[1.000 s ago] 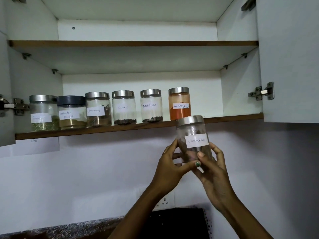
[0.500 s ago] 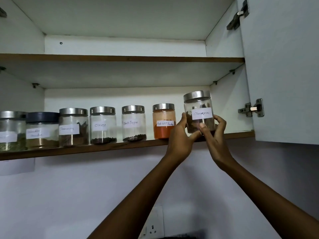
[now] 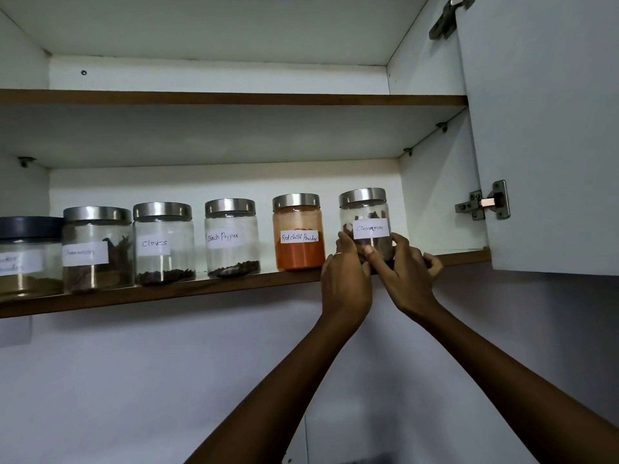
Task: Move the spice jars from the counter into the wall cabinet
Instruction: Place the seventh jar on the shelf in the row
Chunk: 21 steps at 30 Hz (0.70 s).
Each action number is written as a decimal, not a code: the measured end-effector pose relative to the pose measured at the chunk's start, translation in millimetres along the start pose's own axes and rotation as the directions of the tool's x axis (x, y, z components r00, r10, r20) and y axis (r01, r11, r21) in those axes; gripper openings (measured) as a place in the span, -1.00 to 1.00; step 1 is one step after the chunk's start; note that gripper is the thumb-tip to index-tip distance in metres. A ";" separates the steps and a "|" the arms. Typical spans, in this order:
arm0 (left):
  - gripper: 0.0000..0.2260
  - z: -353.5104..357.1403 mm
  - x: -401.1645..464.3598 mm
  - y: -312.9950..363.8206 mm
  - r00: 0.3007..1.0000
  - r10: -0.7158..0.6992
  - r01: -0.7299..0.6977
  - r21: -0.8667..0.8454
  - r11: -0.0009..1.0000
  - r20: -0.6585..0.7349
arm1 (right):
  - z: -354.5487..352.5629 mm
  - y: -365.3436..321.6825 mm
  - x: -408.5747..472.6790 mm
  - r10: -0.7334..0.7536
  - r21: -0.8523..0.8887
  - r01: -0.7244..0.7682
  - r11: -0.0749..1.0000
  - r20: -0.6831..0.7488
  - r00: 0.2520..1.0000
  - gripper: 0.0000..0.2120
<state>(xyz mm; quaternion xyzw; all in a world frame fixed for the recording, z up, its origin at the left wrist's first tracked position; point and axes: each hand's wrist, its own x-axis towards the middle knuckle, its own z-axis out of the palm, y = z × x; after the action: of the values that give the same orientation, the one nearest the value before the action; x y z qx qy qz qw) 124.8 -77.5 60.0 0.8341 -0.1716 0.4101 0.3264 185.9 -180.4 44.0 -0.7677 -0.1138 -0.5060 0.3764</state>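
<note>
six jars on the lower shelf, both your hands on the cinnamon one

you can count six jars in a row on the brown-edged lower shelf [image 3: 167, 294] of the white wall cabinet [image 3: 435, 202]. five wear round brushed-steel lids and one, cut off by the left edge, wears a dark lid. two hands are up, and two hinges show on the open white cabinet door [image 3: 549, 128] at the right.

the clear glass jar with a steel lid and a white label reading cinnamon [image 3: 366, 222] sits at the right end of the row, on the shelf near its front edge. your left hand [image 3: 345, 279] grips its left side, thumb and fingers curled round the glass. your right hand [image 3: 403, 272] holds its right side, thumb pressed on the front below the label.

above is a second brown-edged shelf [image 3: 234, 99], seen from below. under the cabinet runs a plain pale wall [image 3: 134, 380].

contents, from left: the dark-lidded jar [image 3: 28, 256] holds a low layer of tan powder, its label partly cut off. the next jar [image 3: 97, 249] holds dark brown pieces; its label is too faint to read. the cloves jar [image 3: 163, 244] has a thin dark layer at the bottom. the black pepper jar [image 3: 231, 239] likewise. the red chilli powder jar [image 3: 298, 234], just beside the cinnamon, is nearly full of orange-red powder. the cinnamon jar shows brown pieces.
</note>
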 end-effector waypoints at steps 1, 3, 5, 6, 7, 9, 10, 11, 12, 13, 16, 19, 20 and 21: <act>-0.53 1.6 0.0 0.8 1.000 -0.008 0.009 0.040 0.999 -0.016 | 2.1 1.3 0.4 -0.012 -0.024 0.012 1.000 -0.015 1.000 -0.50; -0.55 4.6 1.5 2.8 0.999 -0.038 0.037 0.132 0.991 -0.001 | 4.8 3.5 0.5 -0.034 -0.062 0.032 0.998 -0.033 0.999 -0.51; -0.49 8.6 3.8 4.1 0.997 -0.057 0.043 0.258 0.965 0.047 | 6.1 4.8 0.5 -0.046 -0.102 0.042 0.994 -0.030 0.999 -0.49; -0.45 10.7 5.2 4.0 0.995 -0.069 0.045 0.311 0.949 0.065 | 6.3 4.9 0.4 -0.048 -0.124 0.045 0.991 -0.027 0.998 -0.48; -0.41 12.6 6.0 4.2 0.994 -0.084 0.052 0.346 0.937 0.077 | 6.5 4.9 0.3 -0.048 -0.144 0.045 0.989 -0.022 0.999 -0.48; -0.36 15.9 5.6 4.8 0.990 -0.113 0.074 0.380 0.922 0.081 | 6.4 4.9 -0.1 -0.045 -0.179 0.043 0.983 -0.009 0.999 -0.50; -0.34 16.9 5.5 5.1 0.990 -0.120 0.081 0.391 0.917 0.076 | 6.3 4.9 -0.3 -0.044 -0.194 0.043 0.980 -0.001 0.999 -0.51; -0.34 17.7 5.6 5.1 0.990 -0.124 0.086 0.399 0.913 0.070 | 6.2 4.7 -0.4 -0.042 -0.208 0.042 0.977 0.008 0.999 -0.51; -0.34 18.6 5.9 4.6 0.990 -0.123 0.087 0.403 0.911 0.064 | 6.0 4.5 -0.4 -0.037 -0.221 0.040 0.974 0.017 0.999 -0.50; -0.34 19.4 6.1 4.1 0.991 -0.119 0.084 0.405 0.910 0.060 | 5.5 4.3 -0.3 -0.032 -0.232 0.037 0.972 0.025 0.999 -0.49; -0.38 20.3 4.5 2.9 0.992 -0.110 0.077 0.408 0.910 0.056 | 3.4 3.3 0.1 -0.020 -0.249 0.034 0.968 0.058 0.998 -0.47; -0.40 21.4 2.8 0.9 0.995 -0.088 0.058 0.437 0.897 0.050 | 0.6 3.0 0.6 -0.008 -0.244 0.031 0.969 0.097 0.995 -0.40; -0.39 22.0 0.8 0.1 0.996 -0.073 0.047 0.443 0.895 0.043 | 0.0 3.6 -0.2 -0.007 -0.246 0.034 0.969 0.110 0.994 -0.36; -0.38 21.9 -3.1 -0.5 0.998 -0.054 0.033 0.445 0.895 0.035 | -0.9 3.7 -2.4 -0.006 -0.245 0.037 0.969 0.126 0.992 -0.30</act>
<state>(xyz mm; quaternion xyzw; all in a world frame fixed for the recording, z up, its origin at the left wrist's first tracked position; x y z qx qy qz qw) 135.8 -92.1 47.5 0.8996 -0.0623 0.4116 0.1323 186.2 -183.1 40.4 -0.8372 -0.0816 -0.4717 0.2644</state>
